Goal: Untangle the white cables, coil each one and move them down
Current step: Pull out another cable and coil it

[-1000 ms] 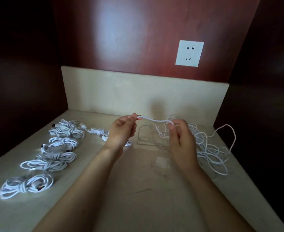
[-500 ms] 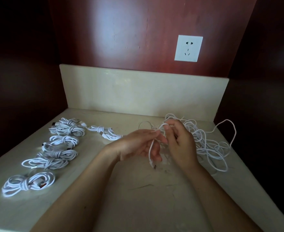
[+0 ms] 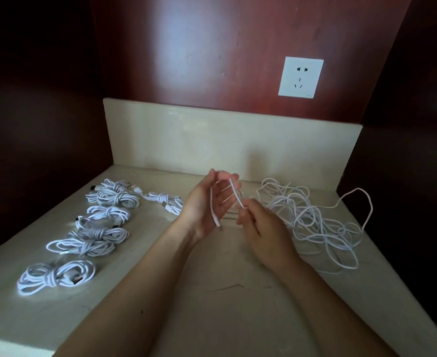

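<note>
A big dark red wooden wall [image 3: 186, 47] stands at the back. Under it lies a pale stone counter [image 3: 225, 305]. A low pale stone strip [image 3: 186, 140] runs along the back of the counter.

On the right side of the counter sits a loose messy pile of white cables [image 3: 312, 220]. One long loop of it sticks out to the far right. On the left side, tied-up white cable bundles [image 3: 83, 246] lie in a row, from the near edge back toward the stone strip. One more bundle [image 3: 164, 200] lies apart from the row, just left of the hands.

Both hands are up over the middle of the counter, between the bundles and the messy pile. The left hand [image 3: 202, 204] has its palm up and its fingers straight and spread. The right hand [image 3: 263, 228] has its fingers curled and pinches one white cable [image 3: 235, 193] at the fingertips.

A white wall socket [image 3: 301, 77] is on the red wall, up and to the right.

The cable goes up from the right hand, over the left fingers, and hangs down across the left palm. Its small plug end [image 3: 218, 224] dangles near the left wrist.
</note>
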`<state>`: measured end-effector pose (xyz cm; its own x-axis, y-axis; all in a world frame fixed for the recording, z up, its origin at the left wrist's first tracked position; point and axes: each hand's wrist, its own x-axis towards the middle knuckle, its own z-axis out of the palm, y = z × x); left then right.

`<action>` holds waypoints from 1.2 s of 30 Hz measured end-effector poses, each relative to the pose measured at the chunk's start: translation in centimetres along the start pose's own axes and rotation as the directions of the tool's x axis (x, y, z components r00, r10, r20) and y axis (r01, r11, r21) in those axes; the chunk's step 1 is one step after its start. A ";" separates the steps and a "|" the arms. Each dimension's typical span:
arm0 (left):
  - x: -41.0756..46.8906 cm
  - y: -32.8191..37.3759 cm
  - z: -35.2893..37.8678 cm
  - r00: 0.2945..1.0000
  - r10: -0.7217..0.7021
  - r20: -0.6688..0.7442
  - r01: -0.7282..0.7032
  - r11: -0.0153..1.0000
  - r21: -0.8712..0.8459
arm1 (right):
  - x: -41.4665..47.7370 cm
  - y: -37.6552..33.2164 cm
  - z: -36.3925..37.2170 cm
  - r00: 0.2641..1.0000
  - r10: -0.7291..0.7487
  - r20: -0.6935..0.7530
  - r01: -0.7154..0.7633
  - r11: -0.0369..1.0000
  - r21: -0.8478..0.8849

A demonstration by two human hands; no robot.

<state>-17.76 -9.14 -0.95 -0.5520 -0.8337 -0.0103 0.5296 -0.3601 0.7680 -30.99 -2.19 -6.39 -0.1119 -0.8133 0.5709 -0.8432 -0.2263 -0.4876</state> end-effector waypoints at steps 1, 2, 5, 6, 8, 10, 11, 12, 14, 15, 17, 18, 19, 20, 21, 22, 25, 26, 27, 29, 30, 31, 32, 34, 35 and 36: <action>0.0 0.1 -0.1 1.000 0.015 0.009 -0.015 0.999 -0.047 | 0.0 0.0 0.1 0.999 -0.017 0.028 0.018 0.999 -0.037; 0.0 0.2 -0.1 0.999 0.036 0.001 -0.036 0.997 -0.066 | 0.0 0.1 0.2 0.998 -0.036 0.052 0.040 0.997 -0.072; 0.1 0.4 -0.2 0.986 0.134 -0.096 -0.137 0.990 -0.023 | 0.1 -0.2 -0.2 0.989 -0.088 0.122 0.102 0.989 -0.107; 0.3 0.6 -0.3 0.979 0.167 -0.119 -0.169 0.986 -0.005 | 0.1 -0.4 -0.4 0.984 -0.097 0.147 0.113 0.988 -0.109; 0.5 1.0 -0.7 0.963 0.212 -0.164 -0.210 0.977 0.033 | 0.1 -0.7 -0.6 0.980 -0.090 0.180 0.116 0.984 -0.136; 0.6 1.3 -1.0 0.954 0.236 -0.186 -0.234 0.972 0.035 | 0.1 -0.6 -0.5 0.980 -0.070 0.185 0.107 0.973 -0.202; 0.6 1.3 -1.1 0.952 0.243 -0.184 -0.245 0.969 0.011 | 0.2 -0.6 -0.5 0.981 -0.054 0.185 0.096 0.968 -0.230; 0.5 1.4 -1.2 0.951 0.249 -0.181 -0.257 0.966 -0.019 | 0.3 -0.4 -0.5 0.982 -0.042 0.182 0.088 0.964 -0.251; 0.5 1.8 -1.6 0.947 0.271 -0.175 -0.287 0.955 -0.073 | 0.6 0.0 -0.5 0.986 -0.022 0.167 0.068 0.958 -0.279; 0.6 2.0 -1.9 0.945 0.285 -0.162 -0.302 0.948 -0.096 | 0.6 0.2 -0.6 0.987 -0.008 0.159 0.056 0.952 -0.300; 0.7 2.4 -2.4 0.947 0.298 -0.124 -0.312 0.943 -0.119 | 0.7 0.4 -0.6 0.991 0.001 0.134 0.043 0.945 -0.324; 0.7 2.5 -2.6 0.951 0.289 -0.109 -0.300 0.948 -0.109 | 0.7 0.5 -0.7 0.993 -0.013 0.121 0.051 0.949 -0.312; 0.7 2.6 -2.8 0.958 0.268 -0.100 -0.277 0.957 -0.083 | 0.7 0.6 -0.8 0.993 -0.035 0.109 0.065 0.956 -0.287; 0.8 2.5 -2.9 0.966 0.240 -0.097 -0.245 0.969 -0.042 | 0.6 0.7 -1.0 0.994 -0.059 0.093 0.081 0.964 -0.254; 0.9 2.4 -2.8 0.974 0.207 -0.095 -0.208 0.978 0.001 | 0.6 0.7 -1.2 0.994 -0.079 0.072 0.093 0.971 -0.218; 1.0 2.2 -2.8 0.981 0.169 -0.091 -0.166 0.985 0.044 | 0.6 0.7 -1.4 0.995 -0.091 0.048 0.099 0.978 -0.185; 1.2 1.5 -2.2 0.995 0.051 -0.082 -0.038 0.987 0.155 | 0.7 0.4 -2.0 0.994 -0.112 -0.006 0.111 0.990 -0.089; 1.2 1.2 -2.1 0.996 0.021 -0.085 -0.006 0.984 0.176 | 0.6 0.2 -2.2 0.993 -0.115 -0.014 0.114 0.992 -0.056; 1.3 0.9 -2.0 0.996 -0.005 -0.086 0.021 0.983 0.183 | 0.6 -0.1 -2.2 0.993 -0.112 -0.025 0.111 0.993 -0.027; 1.3 0.4 -2.1 0.996 -0.054 -0.076 0.067 0.981 0.183 | 0.5 -0.5 -2.4 0.993 -0.098 -0.065 0.100 0.995 0.022; 1.3 0.1 -2.1 0.995 -0.077 -0.069 0.089 0.978 0.191 | 0.5 -0.6 -2.5 0.991 -0.095 -0.090 0.099 0.994 0.043; 1.3 0.0 -2.0 0.993 -0.100 -0.059 0.110 0.973 0.202 | 0.4 -0.8 -2.6 0.989 -0.095 -0.115 0.103 0.993 0.061; 1.3 -0.3 -1.9 0.991 -0.123 -0.050 0.131 0.968 0.215 | 0.3 -1.0 -2.6 0.986 -0.099 -0.137 0.110 0.991 0.074; 1.0 -0.8 -1.5 0.983 -0.182 -0.035 0.184 0.941 0.284 | 0.2 -1.1 -2.6 0.980 -0.117 -0.161 0.129 0.989 0.066; 0.9 -1.0 -1.4 0.976 -0.217 -0.017 0.210 0.912 0.352 | 0.2 -1.0 -2.5 0.978 -0.124 -0.168 0.134 0.990 0.052; 0.7 -1.2 -1.2 0.967 -0.253 0.015 0.220 0.868 0.445 | 0.2 -1.0 -2.5 0.977 -0.119 -0.178 0.129 0.991 0.043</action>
<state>-18.00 -9.77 -2.63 -0.6774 -0.7095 -0.1944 0.0519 -0.3097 0.9494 -31.51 -0.78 -4.19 -0.1025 -0.6720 0.7334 -0.8273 -0.3518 -0.4379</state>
